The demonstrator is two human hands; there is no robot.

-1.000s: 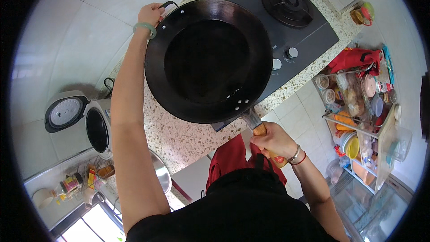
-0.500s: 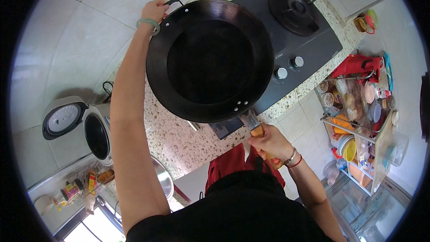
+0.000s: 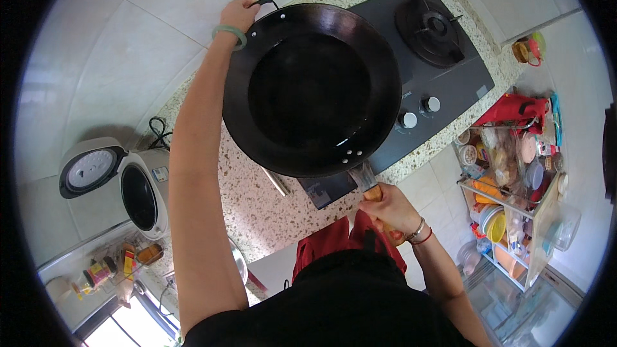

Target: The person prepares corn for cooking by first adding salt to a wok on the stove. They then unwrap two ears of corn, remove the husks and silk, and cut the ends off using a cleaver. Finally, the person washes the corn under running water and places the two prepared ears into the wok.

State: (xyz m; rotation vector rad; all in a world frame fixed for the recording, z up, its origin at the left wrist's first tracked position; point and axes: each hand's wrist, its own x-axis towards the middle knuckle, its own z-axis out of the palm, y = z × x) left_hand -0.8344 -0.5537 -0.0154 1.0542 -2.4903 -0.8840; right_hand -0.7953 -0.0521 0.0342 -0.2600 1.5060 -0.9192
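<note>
A large black frying pan (image 3: 312, 90) is held over the left part of a black gas stove (image 3: 443, 83). My left hand (image 3: 238, 14) is closed on the small loop handle at the pan's far left edge, a green bangle on that wrist. Nearer my body, my right hand (image 3: 390, 209) wraps round the long wooden-ended handle (image 3: 373, 193). A glint and a curved line show inside the pan, perhaps a little liquid. The burner beneath the pan is hidden. Two silver knobs (image 3: 420, 112) show to the pan's right.
Speckled stone counter (image 3: 257, 218) runs around the stove. At the left stands a white rice cooker (image 3: 144, 199) with its lid up. On the right is a rack (image 3: 508, 186) crowded with jars, bowls and bags. Against the left wall are bottles (image 3: 103, 273).
The pan and my left hand have shifted slightly to the right in the picture. A bright glint now shows inside the pan. Both hands keep their hold.
</note>
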